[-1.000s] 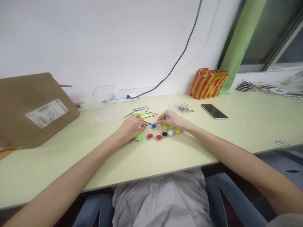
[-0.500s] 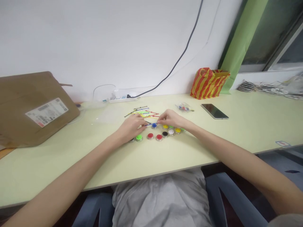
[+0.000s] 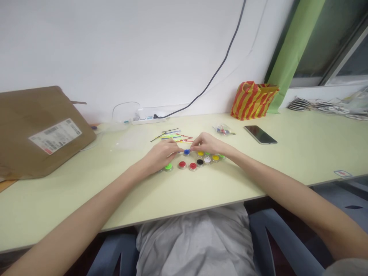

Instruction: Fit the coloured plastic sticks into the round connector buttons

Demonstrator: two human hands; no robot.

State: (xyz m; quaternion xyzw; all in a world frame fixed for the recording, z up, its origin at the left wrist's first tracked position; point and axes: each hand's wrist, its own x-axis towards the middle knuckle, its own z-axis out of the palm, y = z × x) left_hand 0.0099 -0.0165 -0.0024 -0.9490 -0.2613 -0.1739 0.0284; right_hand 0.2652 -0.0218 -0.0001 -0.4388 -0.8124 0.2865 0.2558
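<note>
My left hand (image 3: 164,152) and my right hand (image 3: 207,144) meet over the table, both with fingers pinched. Between their fingertips runs a thin blue plastic stick, mostly hidden by the fingers, lying at the top of a small clear disc with a blue cap (image 3: 186,152). Whether the stick is fixed in the cap I cannot tell. Close by lie similar discs: a green-capped one (image 3: 168,166) beside my left hand, two red-capped ones (image 3: 182,165), a black one (image 3: 200,162), a white one (image 3: 207,160) and a yellow one (image 3: 215,158).
Behind my hands lies a pile of thin coloured sticks (image 3: 171,135). A small clear bag of parts (image 3: 223,130), a phone (image 3: 260,135) and a striped bag (image 3: 254,100) are to the right. A cardboard box (image 3: 43,132) stands left; a power strip (image 3: 148,120) lies by the wall.
My fingertips have drawn slightly closer around the blue cap, and less of the blue stick shows. The discs stay in place; the view has shifted slightly.
</note>
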